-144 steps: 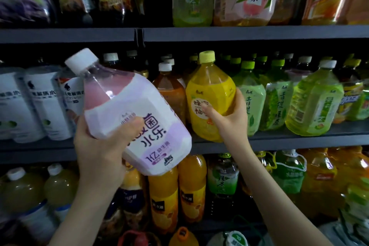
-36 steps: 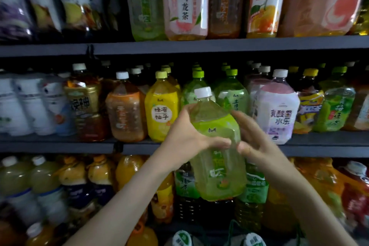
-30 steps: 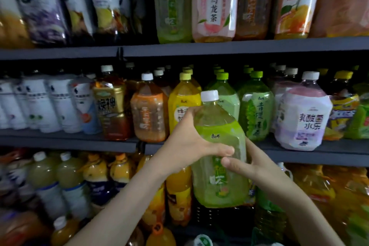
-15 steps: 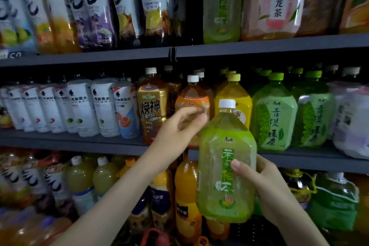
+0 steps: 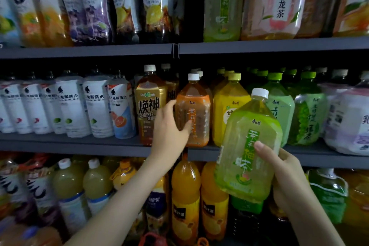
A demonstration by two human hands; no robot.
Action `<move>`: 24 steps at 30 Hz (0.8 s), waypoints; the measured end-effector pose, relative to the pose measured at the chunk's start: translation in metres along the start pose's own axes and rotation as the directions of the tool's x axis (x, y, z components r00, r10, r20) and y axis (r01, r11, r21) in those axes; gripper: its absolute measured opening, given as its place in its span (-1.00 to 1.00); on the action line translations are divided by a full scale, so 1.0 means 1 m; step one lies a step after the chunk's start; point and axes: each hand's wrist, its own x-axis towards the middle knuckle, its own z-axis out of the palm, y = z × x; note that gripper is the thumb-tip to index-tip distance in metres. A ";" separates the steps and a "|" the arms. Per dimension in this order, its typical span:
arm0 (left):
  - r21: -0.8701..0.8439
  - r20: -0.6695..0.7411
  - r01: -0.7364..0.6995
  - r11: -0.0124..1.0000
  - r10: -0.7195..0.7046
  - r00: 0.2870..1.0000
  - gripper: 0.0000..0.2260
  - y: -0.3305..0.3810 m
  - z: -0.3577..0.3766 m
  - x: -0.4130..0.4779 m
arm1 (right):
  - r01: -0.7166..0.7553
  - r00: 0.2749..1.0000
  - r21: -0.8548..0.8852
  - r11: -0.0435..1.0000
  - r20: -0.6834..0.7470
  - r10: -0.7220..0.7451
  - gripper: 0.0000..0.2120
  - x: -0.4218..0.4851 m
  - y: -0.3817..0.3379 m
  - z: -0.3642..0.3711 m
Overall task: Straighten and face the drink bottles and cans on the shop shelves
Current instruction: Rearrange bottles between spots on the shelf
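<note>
My right hand (image 5: 283, 173) grips a large pale-green tea bottle (image 5: 247, 146) with a white cap, held off the shelf and tilted slightly right, its label facing me. My left hand (image 5: 169, 128) reaches to the middle shelf (image 5: 79, 142) and wraps around the left side of an orange-brown tea bottle (image 5: 194, 112) with a white cap, thumb on its front. That bottle stands upright between a gold-labelled dark bottle (image 5: 149, 106) and a yellow bottle (image 5: 227, 106).
White electrolyte-water bottles (image 5: 65, 108) fill the middle shelf's left; green tea bottles (image 5: 307, 114) and a white-and-purple bottle (image 5: 351, 122) stand to the right. The top shelf (image 5: 259, 46) carries tall bottles. Orange juice bottles (image 5: 185, 195) crowd the lower shelf.
My left hand left the green bottle and moved up-left onto the orange-brown bottle. The green bottle, now in my right hand alone, shifted right and tilted.
</note>
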 end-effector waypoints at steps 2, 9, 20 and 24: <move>0.025 0.014 -0.030 0.999 0.030 0.999 -0.34 0.009 0.014 0.004 | -0.001 1.000 0.023 1.000 -0.016 0.001 -0.63 0.001 -0.002 -0.006; 0.178 -0.049 0.065 0.982 -0.057 0.997 -0.11 0.033 0.053 0.022 | 0.024 0.995 -0.030 0.999 -0.095 -0.027 -0.53 -0.005 -0.010 -0.030; 0.029 -0.162 0.152 0.988 -0.145 0.976 -0.03 0.031 0.060 0.023 | 0.007 0.993 -0.045 0.999 -0.119 -0.013 -0.29 -0.005 -0.012 -0.058; 0.021 -0.223 0.066 0.998 -0.060 0.973 -0.08 0.027 0.055 0.004 | 0.010 0.992 -0.041 0.999 -0.128 -0.015 -0.59 -0.003 -0.010 -0.058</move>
